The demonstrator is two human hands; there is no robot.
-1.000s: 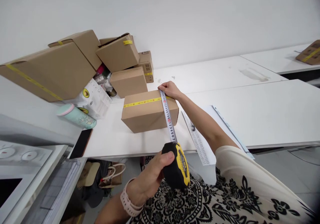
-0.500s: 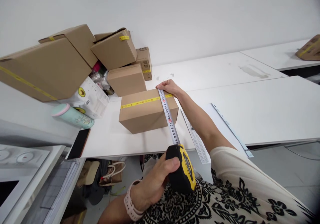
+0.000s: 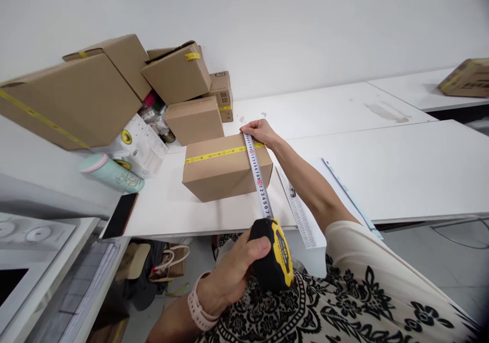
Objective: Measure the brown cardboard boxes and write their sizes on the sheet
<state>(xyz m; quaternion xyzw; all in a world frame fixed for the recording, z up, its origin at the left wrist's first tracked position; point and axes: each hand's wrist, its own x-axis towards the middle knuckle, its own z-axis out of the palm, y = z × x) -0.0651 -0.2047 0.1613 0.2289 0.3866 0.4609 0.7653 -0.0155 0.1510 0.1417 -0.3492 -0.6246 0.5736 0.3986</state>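
Observation:
A cardboard box (image 3: 225, 172) with yellow printed tape along its top sits on the white table. My left hand (image 3: 237, 264), with a pink watch band at the wrist, is wrapped round a black and yellow tape measure (image 3: 271, 254) in front of the table edge. Its silver blade (image 3: 256, 172) is pulled out across the box top and past the near edge. My right hand (image 3: 261, 130) pinches the blade's end at the box's far edge.
More cardboard boxes (image 3: 173, 75) are piled at the back left. A mint bottle (image 3: 112, 172) and a dark phone (image 3: 120, 214) lie at the left. Printed sheets (image 3: 300, 213) are beneath my right forearm. Another box (image 3: 466, 78) stands far right.
The tape measure's case has shifted slightly left and up in view. My right hand stays at the box's far edge, still pinching the blade's end.

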